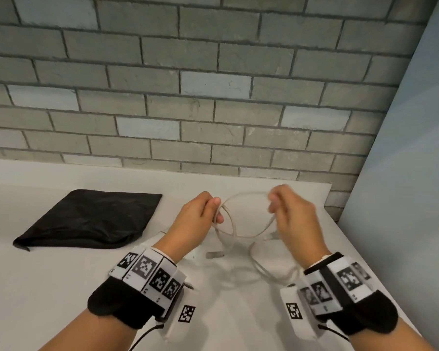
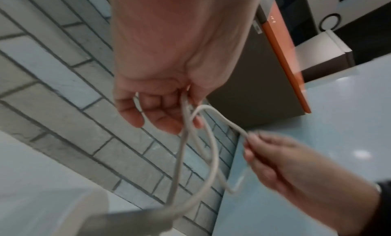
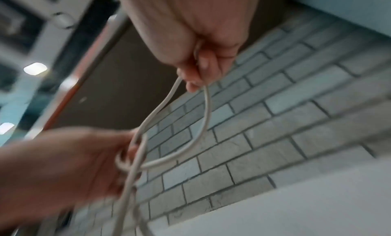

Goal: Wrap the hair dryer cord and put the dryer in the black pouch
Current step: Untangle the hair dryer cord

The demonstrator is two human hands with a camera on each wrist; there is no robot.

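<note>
A pale grey cord (image 1: 241, 196) arcs in loops between my two raised hands above the white table (image 1: 48, 287). My left hand (image 1: 208, 211) holds gathered loops of the cord (image 2: 186, 116) in its curled fingers. My right hand (image 1: 276, 203) pinches a strand of the cord (image 3: 203, 99) a little to the right. More slack lies on the table below, toward my right wrist. The white dryer (image 1: 193, 254) is mostly hidden under my left forearm, with a grey piece (image 1: 214, 255) showing beside it. The black pouch (image 1: 91, 219) lies flat at the left.
A grey brick wall (image 1: 188, 84) rises straight behind the table. A pale blue panel (image 1: 411, 173) stands along the right side, near the table's right edge (image 1: 352, 244). White tabletop stretches in front of the pouch.
</note>
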